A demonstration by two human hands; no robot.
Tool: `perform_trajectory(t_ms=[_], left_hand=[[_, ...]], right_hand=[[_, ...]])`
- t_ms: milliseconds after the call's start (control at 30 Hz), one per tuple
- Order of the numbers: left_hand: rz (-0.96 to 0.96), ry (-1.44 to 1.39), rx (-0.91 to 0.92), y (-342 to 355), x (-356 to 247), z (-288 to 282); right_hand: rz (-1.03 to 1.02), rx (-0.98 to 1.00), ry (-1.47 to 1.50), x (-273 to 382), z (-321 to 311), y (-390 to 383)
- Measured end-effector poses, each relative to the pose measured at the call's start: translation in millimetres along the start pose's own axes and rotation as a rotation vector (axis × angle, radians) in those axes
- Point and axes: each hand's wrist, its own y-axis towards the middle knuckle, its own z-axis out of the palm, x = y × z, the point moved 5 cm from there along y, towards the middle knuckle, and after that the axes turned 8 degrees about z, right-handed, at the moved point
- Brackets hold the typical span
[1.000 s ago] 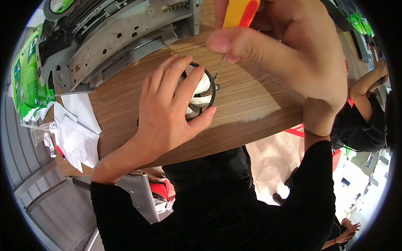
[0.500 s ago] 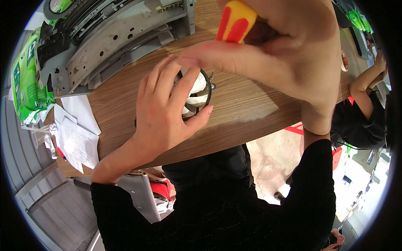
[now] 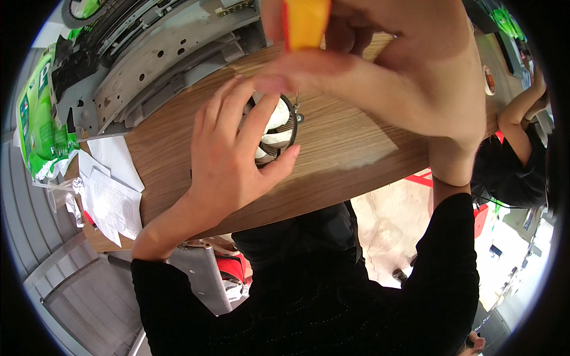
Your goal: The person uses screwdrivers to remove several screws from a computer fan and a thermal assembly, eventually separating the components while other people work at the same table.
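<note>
A round cooling fan [image 3: 277, 139] with white blades and a black rim lies on the wooden table [image 3: 350, 142]. My left hand [image 3: 221, 145] curves over its left side, with the thumb near the rim at the front. Above and to the right, my right hand [image 3: 404, 89] grips the yellow and red handle of a screwdriver [image 3: 309, 24]. Its shaft and tip are hidden behind my hands. A small metal lug with a screw [image 3: 298, 117] sticks out from the fan's right side. My right fingertips look blurred and overlap my left fingertips in view.
A large metal machine chassis [image 3: 160, 71] stands at the back left. Left of it sits a green plastic package [image 3: 44, 118], with printed papers [image 3: 110, 199] nearer me. A roll of tape [image 3: 489, 80] lies at the right. Another person's arm [image 3: 522, 118] shows at the far right.
My right hand and the screwdriver handle have shifted left and up, and the handle stands more upright. My left hand remains on the fan, almost unmoved.
</note>
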Motion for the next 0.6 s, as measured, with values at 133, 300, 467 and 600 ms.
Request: perform_trajectory(t_ms=[133, 300, 467, 600], left_hand=[[0.023, -0.003, -0.003, 3.3, -2.8, -0.7], [0.013, 0.025, -0.035, -1.7, -1.5, 1.9], [0.019, 0.024, -0.008, -2.8, -0.3, 2.5], [0.036, 0.053, 0.022, -3.2, -0.8, 2.7]], right_hand=[[-0.024, 0.001, 0.018, -5.8, -1.4, 0.9], [-0.058, 0.000, 0.045, -11.9, 1.6, 1.0], [-0.098, -0.008, 0.066, -15.6, -1.1, 0.4], [-0.135, -0.020, 0.081, -20.5, 1.6, -1.8]])
